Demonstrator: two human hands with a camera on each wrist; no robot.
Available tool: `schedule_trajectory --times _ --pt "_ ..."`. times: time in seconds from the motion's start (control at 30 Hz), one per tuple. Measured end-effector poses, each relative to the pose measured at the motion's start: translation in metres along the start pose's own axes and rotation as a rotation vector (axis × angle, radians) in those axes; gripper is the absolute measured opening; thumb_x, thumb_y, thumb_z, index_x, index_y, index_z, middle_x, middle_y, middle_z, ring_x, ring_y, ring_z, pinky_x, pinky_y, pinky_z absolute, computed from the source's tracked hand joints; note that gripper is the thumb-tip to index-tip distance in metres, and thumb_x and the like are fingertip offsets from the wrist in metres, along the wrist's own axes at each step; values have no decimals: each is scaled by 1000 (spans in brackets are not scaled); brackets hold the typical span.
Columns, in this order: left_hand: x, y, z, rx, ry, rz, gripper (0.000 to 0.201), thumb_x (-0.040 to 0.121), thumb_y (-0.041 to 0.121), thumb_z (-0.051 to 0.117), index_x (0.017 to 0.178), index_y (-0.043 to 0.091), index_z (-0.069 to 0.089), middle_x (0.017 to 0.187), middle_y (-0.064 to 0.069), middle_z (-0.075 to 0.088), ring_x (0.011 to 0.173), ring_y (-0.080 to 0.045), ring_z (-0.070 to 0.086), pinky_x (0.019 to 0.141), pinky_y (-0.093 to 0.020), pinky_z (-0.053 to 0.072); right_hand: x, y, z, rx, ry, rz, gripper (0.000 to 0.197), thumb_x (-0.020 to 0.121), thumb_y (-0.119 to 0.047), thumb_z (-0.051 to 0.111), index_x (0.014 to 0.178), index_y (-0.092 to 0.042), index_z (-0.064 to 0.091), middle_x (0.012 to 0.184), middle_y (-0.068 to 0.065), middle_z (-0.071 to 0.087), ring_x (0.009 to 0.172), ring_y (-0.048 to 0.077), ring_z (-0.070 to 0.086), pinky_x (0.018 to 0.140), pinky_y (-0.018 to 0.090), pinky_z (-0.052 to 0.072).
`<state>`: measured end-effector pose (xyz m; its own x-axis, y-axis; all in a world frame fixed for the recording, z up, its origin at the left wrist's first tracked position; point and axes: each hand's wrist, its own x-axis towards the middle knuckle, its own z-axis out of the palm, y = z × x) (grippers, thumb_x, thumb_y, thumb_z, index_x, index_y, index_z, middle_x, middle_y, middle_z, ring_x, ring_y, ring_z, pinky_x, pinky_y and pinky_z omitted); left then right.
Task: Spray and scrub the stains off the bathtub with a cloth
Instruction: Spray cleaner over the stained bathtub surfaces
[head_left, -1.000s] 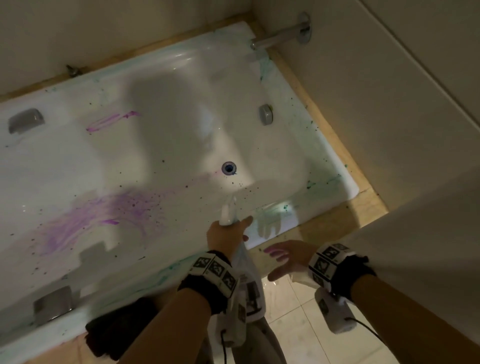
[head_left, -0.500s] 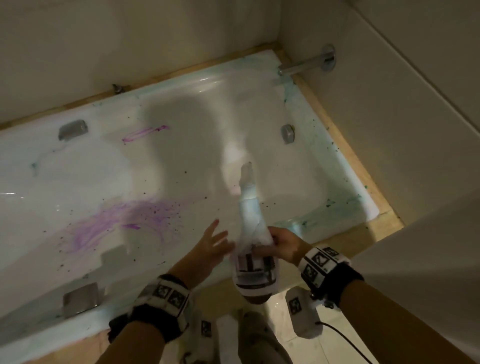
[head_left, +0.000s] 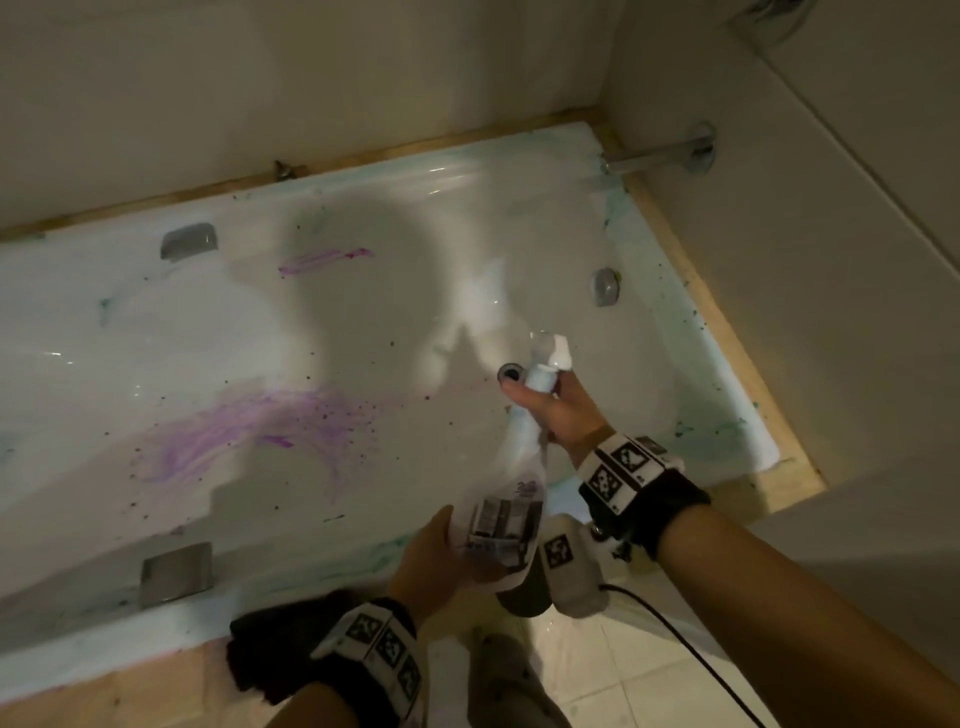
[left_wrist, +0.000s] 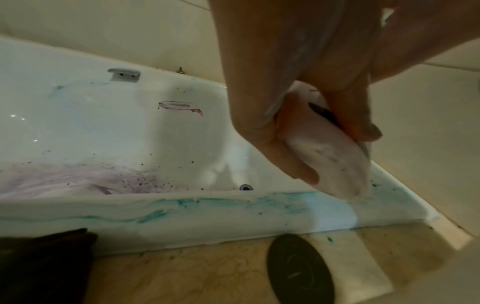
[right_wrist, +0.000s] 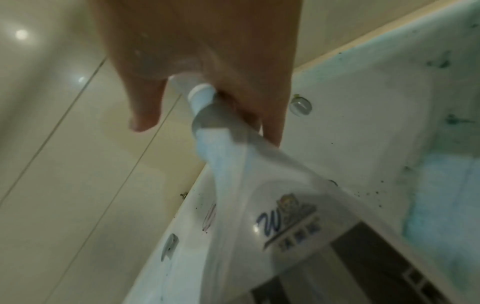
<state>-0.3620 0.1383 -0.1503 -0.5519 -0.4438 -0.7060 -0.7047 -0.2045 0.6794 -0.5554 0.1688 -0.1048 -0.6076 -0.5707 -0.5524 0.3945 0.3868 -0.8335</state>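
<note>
The white bathtub (head_left: 156, 332) carries a large purple smear (head_left: 249, 431) on its floor, a small purple streak (head_left: 324, 258) on the far wall and teal marks (left_wrist: 182, 203) along the near rim. A white spray bottle (head_left: 511, 514) hangs over the tub's near right part, nozzle (head_left: 553, 351) up and away from me. My right hand (head_left: 550, 410) grips its neck (right_wrist: 205, 98) just under the nozzle. My left hand (head_left: 436, 551) holds its base (left_wrist: 330, 156) from below, fingers curled round it. A dark cloth (head_left: 275, 660) lies on the near ledge, left of my left wrist.
A drain (head_left: 510, 372) sits by the nozzle, an overflow knob (head_left: 604, 287) and a wall spout (head_left: 654, 156) at the right end. Grey grab handles (head_left: 188, 240) (head_left: 176, 571) flank the tub. A dark round disc (left_wrist: 298, 269) lies on the marble ledge. Tiled floor is below.
The bottle passed from my left hand to my right. My right hand slid up from its body to its neck, and my left hand, open half a second ago, now holds the base.
</note>
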Motion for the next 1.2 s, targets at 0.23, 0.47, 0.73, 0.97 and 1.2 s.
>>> schedule_trajectory --times 0.23,0.47,0.73,0.97,1.2 --pt "-12 13 16 249 94 101 39 74 23 74 93 17 41 80 14 50 75 -4 52 53 -8 38 5 -20 13 -38 309 9 31 76 -37 72 77 -10 57 78 4 60 71 19 60 59 18 45" --pt "-2 32 4 269 22 151 44 71 26 77 84 25 34 85 11 52 80 -8 55 68 -19 50 -3 -52 14 190 363 -112 26 81 -19 70 98 0 63 78 6 62 59 13 54 50 16 47" --pt "30 57 -87 270 -80 148 54 81 19 72 125 24 41 124 0 45 103 -16 54 81 -18 45 24 -82 19 -32 487 -209 17 78 -31 72 69 -20 61 61 1 57 63 21 55 66 32 48" --pt "85 58 -179 57 395 50 30 83 5 67 107 15 52 106 -15 65 78 -15 63 67 -21 43 114 -115 26 -510 393 -342 23 85 -36 63 75 -17 53 76 2 57 76 20 54 75 25 42" --pt "143 83 -220 -459 535 -1 19 91 -6 50 106 5 52 97 -19 61 76 -25 60 64 -28 38 237 -156 101 -660 63 -407 22 86 -37 60 93 -16 62 88 1 60 87 23 59 74 25 44"
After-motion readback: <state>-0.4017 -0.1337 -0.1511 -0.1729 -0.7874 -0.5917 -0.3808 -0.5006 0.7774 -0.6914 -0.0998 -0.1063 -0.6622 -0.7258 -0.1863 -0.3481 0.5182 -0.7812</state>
